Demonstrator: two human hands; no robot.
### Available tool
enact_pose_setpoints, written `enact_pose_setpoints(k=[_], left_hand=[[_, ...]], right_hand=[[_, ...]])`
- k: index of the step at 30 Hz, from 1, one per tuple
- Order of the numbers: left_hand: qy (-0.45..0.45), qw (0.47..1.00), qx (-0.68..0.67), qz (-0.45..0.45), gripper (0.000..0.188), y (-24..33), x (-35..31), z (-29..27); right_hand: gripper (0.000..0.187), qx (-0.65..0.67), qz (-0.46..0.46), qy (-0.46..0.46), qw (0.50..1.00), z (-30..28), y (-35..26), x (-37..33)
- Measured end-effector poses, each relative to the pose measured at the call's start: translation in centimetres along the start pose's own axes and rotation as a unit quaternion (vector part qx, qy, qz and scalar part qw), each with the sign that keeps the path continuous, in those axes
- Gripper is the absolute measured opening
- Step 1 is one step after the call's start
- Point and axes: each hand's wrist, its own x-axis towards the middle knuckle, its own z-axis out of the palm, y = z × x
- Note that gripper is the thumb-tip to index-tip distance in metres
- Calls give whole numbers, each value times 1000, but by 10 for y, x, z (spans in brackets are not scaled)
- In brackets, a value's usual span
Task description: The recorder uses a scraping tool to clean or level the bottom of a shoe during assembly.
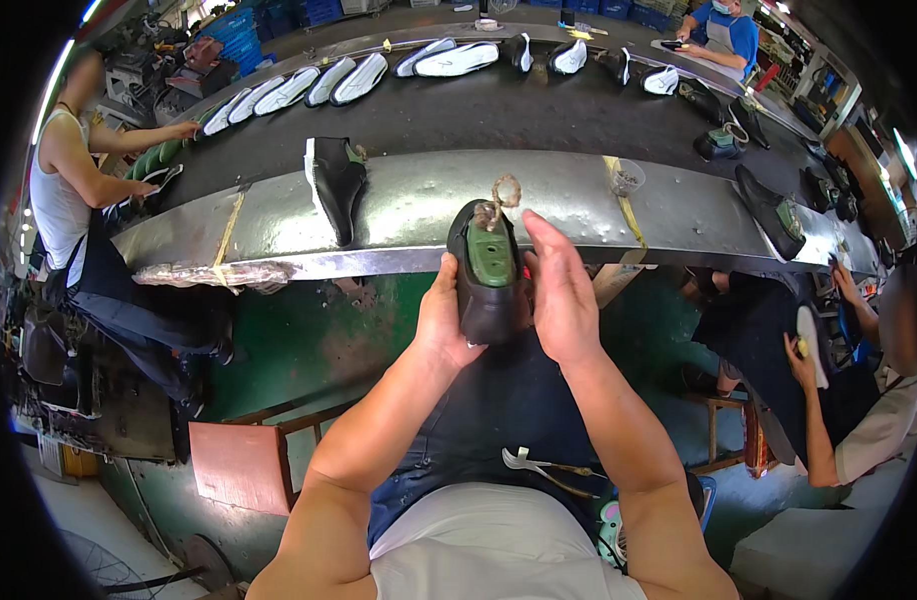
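In front of me, a black shoe [492, 318] is held over my lap, heel end toward me. A green shoe last [490, 258] fills its opening, and a loop of cord [506, 190] sticks up from the last. My left hand [443, 318] is closed around the shoe's left side. Along the right side, my right hand [562, 295] lies with its fingers stretched out; whether its palm touches the shoe I cannot tell. Another black shoe [338, 190] with a white sole edge stands on the metal ledge [429, 195] beyond my left hand.
Several shoes with white soles [359, 80] line the dark conveyor belt [459, 115]. A clear cup [627, 178] stands on the ledge, with a black shoe [772, 215] farther right. A metal tool [549, 464] rests on my lap. Co-workers handle shoes at left, right and far right.
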Motion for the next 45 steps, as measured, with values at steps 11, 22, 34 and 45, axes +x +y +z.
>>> enact_pose_setpoints(k=[11,22,34,45], left_hand=[[-22,991,135,-10,84,-38,8,-89],[37,984,176,-4,69,-99,-34,-104],[257,945,126,-161,61,-150,5,-196],[258,940,138,-178,41,-128,34,-217]], right_hand=[[62,-22,178,37,983,-17,70,-55],[59,-223,-24,-32,974,-38,54,-112],[55,208,458,178,846,-62,180,-193],[60,-26,373,192,907,-50,201,-191]])
